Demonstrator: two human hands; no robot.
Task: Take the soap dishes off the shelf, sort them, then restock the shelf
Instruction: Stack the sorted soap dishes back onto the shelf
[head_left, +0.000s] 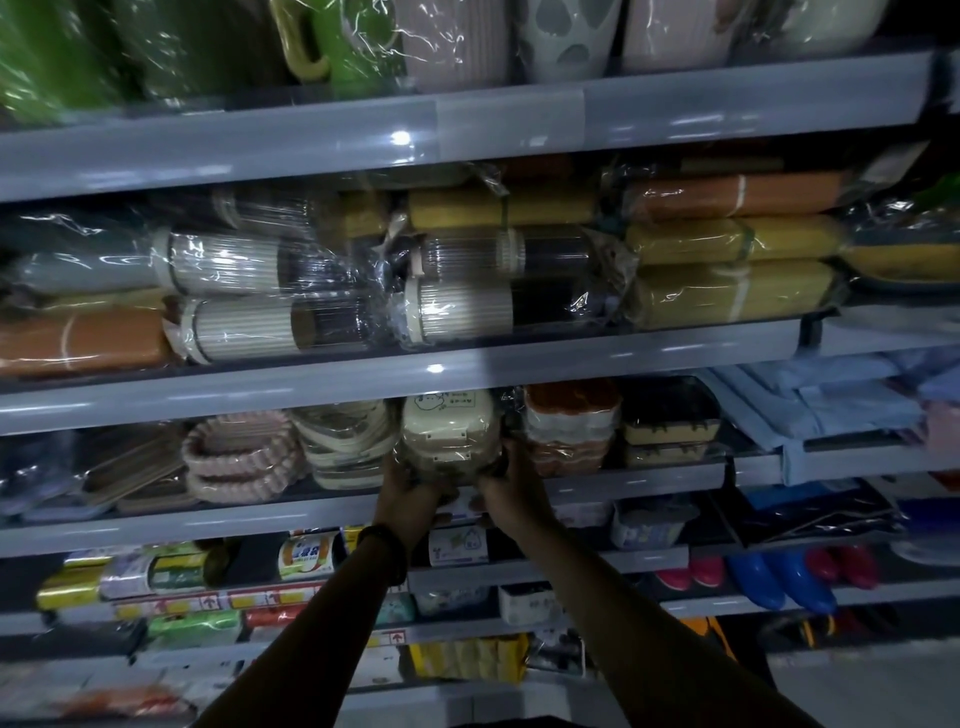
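Note:
A plastic-wrapped stack of cream soap dishes (448, 434) sits at the front of the third shelf (639, 480). My left hand (410, 491) grips its lower left side and my right hand (511, 486) grips its lower right side. Pink ribbed soap dishes (239, 457) and white oval dishes (345, 447) lie to the left of the stack. Orange-and-white dishes (571, 426) and dark-lidded dishes (667, 423) stand to its right. My fingertips are partly hidden under the wrap.
The shelf above holds wrapped ribbed canisters (249, 332) and yellow rolls (732, 293). Below are bag rolls (176, 571), small boxes (460, 545) and blue and red items (779, 577). Folded blue cloth (831, 405) lies at right. Green and pink containers (452, 41) fill the top shelf.

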